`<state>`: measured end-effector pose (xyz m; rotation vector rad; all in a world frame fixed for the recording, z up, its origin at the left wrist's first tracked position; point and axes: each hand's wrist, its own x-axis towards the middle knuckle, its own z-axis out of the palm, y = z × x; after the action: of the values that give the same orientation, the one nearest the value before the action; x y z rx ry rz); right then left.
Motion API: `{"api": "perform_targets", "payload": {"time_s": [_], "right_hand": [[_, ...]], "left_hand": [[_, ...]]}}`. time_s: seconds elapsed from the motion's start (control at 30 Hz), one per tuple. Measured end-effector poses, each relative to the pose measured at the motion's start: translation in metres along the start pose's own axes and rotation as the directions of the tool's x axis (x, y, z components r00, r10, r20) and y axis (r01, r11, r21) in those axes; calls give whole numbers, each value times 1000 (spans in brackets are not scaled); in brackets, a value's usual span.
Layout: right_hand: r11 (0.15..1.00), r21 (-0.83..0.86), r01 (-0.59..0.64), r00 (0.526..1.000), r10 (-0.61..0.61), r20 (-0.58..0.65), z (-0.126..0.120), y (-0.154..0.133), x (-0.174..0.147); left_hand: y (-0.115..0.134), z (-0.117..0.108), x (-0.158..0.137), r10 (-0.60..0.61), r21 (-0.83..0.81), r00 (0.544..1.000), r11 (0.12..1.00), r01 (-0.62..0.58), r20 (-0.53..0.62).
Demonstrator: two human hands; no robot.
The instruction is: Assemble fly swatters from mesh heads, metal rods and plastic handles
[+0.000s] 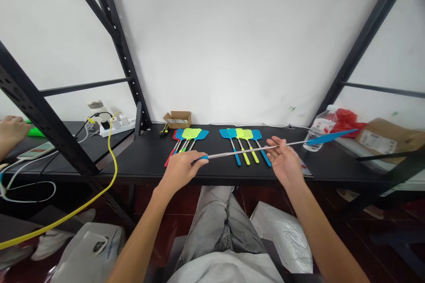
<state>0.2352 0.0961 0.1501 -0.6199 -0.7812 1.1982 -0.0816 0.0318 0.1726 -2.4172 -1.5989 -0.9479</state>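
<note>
A blue fly swatter (327, 138) with a long metal rod is held level in front of me, above the black table. My left hand (182, 168) is closed round its blue handle, and only the handle's end shows past the thumb. My right hand (283, 159) has its palm turned up and holds the rod between thumb and fingers, nearer the blue head. Behind my left hand lies a fanned group of red, blue and yellow-green swatters (191, 133). A second group of blue and yellow-green swatters (245, 134) lies behind the rod.
A small open cardboard box (179, 119) stands by the wall. At right are a plastic bottle (320, 128), a red bag (347, 120) and a brown parcel (392, 141). Black shelf posts flank the table (129, 159). Another person's hand (13, 130) is at far left, near a yellow cable (113, 159).
</note>
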Motion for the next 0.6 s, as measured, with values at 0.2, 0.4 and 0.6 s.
{"api": "perform_targets", "payload": {"time_s": [0.2, 0.4, 0.6], "right_hand": [[994, 40, 104, 988, -99, -116, -24, -24, 15], [987, -2, 162, 980, -161, -113, -24, -20, 17], [987, 17, 157, 982, -154, -112, -19, -16, 15]], "left_hand": [[-9, -7, 1, -32, 3, 999, 999, 32, -9], [-9, -8, -1, -41, 36, 999, 998, 42, -10], [-8, -13, -3, -58, 64, 998, 996, 60, -23]]}}
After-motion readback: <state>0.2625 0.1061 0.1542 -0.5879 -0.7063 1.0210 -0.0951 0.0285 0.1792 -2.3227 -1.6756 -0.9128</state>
